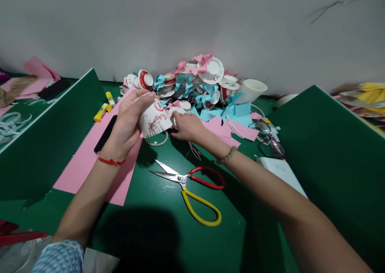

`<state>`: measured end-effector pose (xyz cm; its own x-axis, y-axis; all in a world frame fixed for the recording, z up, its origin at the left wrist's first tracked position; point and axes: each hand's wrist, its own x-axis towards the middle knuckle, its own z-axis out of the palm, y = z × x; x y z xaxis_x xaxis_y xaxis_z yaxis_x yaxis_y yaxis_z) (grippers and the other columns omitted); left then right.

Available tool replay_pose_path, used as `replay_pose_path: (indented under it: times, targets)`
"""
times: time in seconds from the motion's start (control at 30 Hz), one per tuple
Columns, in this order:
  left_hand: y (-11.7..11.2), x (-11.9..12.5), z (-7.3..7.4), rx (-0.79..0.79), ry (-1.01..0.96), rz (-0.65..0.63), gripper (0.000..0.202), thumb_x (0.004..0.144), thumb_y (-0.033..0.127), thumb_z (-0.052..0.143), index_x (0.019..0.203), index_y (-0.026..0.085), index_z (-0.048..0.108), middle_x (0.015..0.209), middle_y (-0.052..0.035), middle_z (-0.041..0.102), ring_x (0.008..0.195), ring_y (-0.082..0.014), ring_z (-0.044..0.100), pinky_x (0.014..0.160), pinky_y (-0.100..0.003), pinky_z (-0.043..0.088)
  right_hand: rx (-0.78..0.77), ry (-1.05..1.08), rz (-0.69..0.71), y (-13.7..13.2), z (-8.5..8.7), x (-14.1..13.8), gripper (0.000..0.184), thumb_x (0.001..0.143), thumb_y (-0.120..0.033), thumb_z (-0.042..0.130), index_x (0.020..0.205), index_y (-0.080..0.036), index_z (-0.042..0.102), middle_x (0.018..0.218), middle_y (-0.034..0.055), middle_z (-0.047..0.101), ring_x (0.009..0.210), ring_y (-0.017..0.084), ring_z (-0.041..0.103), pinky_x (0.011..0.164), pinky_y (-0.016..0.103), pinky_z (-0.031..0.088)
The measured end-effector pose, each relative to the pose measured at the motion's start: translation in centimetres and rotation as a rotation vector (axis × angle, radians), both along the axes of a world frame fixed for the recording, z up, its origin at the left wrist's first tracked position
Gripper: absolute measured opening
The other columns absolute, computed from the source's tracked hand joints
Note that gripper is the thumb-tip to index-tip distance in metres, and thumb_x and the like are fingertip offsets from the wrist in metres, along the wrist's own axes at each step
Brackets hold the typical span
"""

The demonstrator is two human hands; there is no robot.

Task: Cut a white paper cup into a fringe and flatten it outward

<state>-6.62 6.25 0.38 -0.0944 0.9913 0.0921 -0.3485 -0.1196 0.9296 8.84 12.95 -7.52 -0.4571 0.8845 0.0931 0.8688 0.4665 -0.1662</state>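
My left hand (128,118) is closed around a white paper cup (155,118) printed with pink blossoms and a red mark. The cup is tipped on its side in the air, its rim cut into narrow strips. My right hand (188,126) is at the cut rim, fingers bent together on its edge; the fingertips are partly hidden. Below both hands, scissors (182,178) with one red and one yellow handle lie spread on the green table (156,225).
Against the wall is a heap of cut paper cups (213,68) with pink and blue paper. Pink sheet (87,160), dark phone-like object (106,134) and glue sticks (102,111) lie left. Eyeglasses (270,146) and a white box (281,172) lie right. Green dividers (331,156) flank the table.
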Motion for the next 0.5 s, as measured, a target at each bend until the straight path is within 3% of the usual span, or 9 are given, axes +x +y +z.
replay_pose_path:
  times: [0.13,0.23,0.3,0.33,0.4,0.5]
  targets:
    - [-0.1,0.1,-0.1,-0.007,-0.004,-0.035,0.018,0.067,0.025,0.073,0.073,0.018,0.057,0.075,0.0003,0.061,0.063,-0.0094,0.056,0.059,-0.022,0.047,0.046,0.056,-0.112,0.5,1.7,0.2,0.017,0.083,-0.019,0.052,0.099,-0.017,0.061,0.091,0.0183,0.069,0.084,0.034,0.064,0.066,0.04,0.045]
    - [-0.2,0.4,-0.2,-0.021,-0.003,-0.079,0.016,0.068,0.024,0.071,0.073,0.017,0.057,0.073,-0.0001,0.059,0.06,-0.0087,0.055,0.056,-0.022,0.045,0.141,0.182,-0.231,3.4,4.6,1.2,0.017,0.083,-0.014,0.049,0.094,-0.018,0.061,0.093,0.0165,0.066,0.091,0.035,0.061,0.072,0.045,0.046]
    - [-0.3,0.6,-0.2,-0.023,0.007,-0.094,0.017,0.068,0.024,0.071,0.074,0.017,0.057,0.072,-0.0003,0.059,0.06,-0.0087,0.054,0.055,-0.021,0.045,0.13,0.646,-0.265,6.1,5.9,1.1,0.011,0.073,-0.008,0.06,0.075,-0.018,0.061,0.08,0.0108,0.065,0.088,0.031,0.061,0.076,0.044,0.048]
    - [-0.3,0.6,-0.2,-0.023,0.01,-0.098,0.017,0.067,0.024,0.071,0.074,0.017,0.057,0.072,-0.0004,0.059,0.061,-0.0089,0.055,0.055,-0.021,0.045,0.103,0.715,-0.275,7.5,6.2,0.8,0.012,0.073,-0.007,0.061,0.07,-0.018,0.059,0.074,0.0082,0.063,0.083,0.028,0.062,0.074,0.042,0.05]
    - [-0.3,0.7,-0.2,-0.026,0.007,-0.097,0.017,0.067,0.024,0.071,0.074,0.017,0.058,0.072,-0.0004,0.06,0.061,-0.0092,0.056,0.054,-0.021,0.046,0.045,0.783,-0.295,10.1,6.0,-0.8,0.013,0.079,-0.009,0.06,0.07,-0.018,0.058,0.067,0.0049,0.061,0.071,0.022,0.063,0.065,0.036,0.052]
    - [-0.4,0.8,-0.2,-0.046,0.003,-0.081,0.016,0.067,0.023,0.071,0.074,0.017,0.058,0.07,0.0003,0.06,0.059,-0.0083,0.056,0.054,-0.02,0.046,-0.017,0.859,-0.333,13.1,4.2,-4.1,0.012,0.089,-0.01,0.052,0.082,-0.016,0.06,0.069,0.002,0.062,0.067,0.016,0.063,0.06,0.03,0.054]
